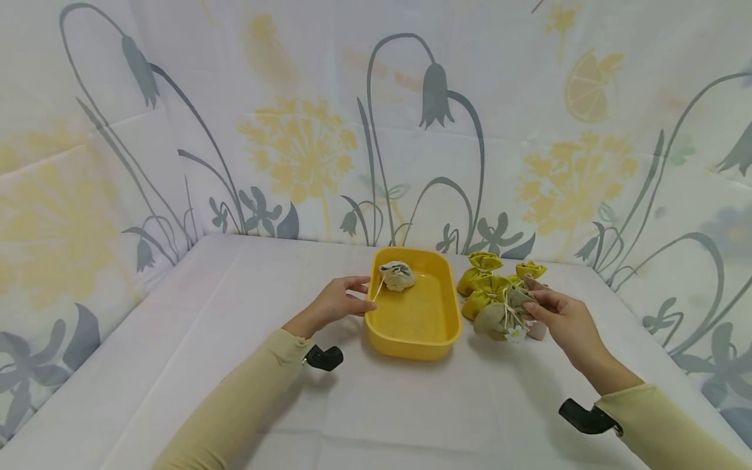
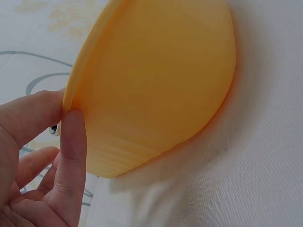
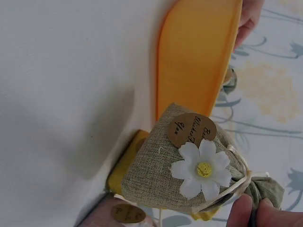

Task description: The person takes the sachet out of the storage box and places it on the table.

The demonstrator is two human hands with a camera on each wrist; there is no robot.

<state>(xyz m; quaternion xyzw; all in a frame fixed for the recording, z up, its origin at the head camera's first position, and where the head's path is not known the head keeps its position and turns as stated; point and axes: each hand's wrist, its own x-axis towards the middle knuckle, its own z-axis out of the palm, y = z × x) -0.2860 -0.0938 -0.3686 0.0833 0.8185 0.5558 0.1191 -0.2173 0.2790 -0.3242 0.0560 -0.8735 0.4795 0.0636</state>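
Observation:
My left hand [image 1: 335, 305] pinches the left rim of a yellow plastic tub [image 1: 411, 350], thumb and forefinger on either side of the edge in the left wrist view. Inside the tub, near its far left corner, lies a pale drawstring pouch [image 1: 398, 278] with a bluish gathered top. To the right of the tub, my right hand [image 1: 566, 323] pinches the gathered neck of a grey-green drawstring pouch [image 3: 151, 175]. That pouch hangs tilted and carries a white fabric flower [image 3: 201, 169] and a round brown label [image 3: 182, 126]. Its shadow falls on the tablecloth.
Several mustard-yellow pouches [image 1: 484, 261] stand close together right of the tub, partly behind the held pouch. A dusty pink pouch [image 3: 106, 218] with a brown label is beside them. The white tablecloth [image 1: 376, 418] meets a flower-printed cloth backdrop [image 1: 329, 85] behind.

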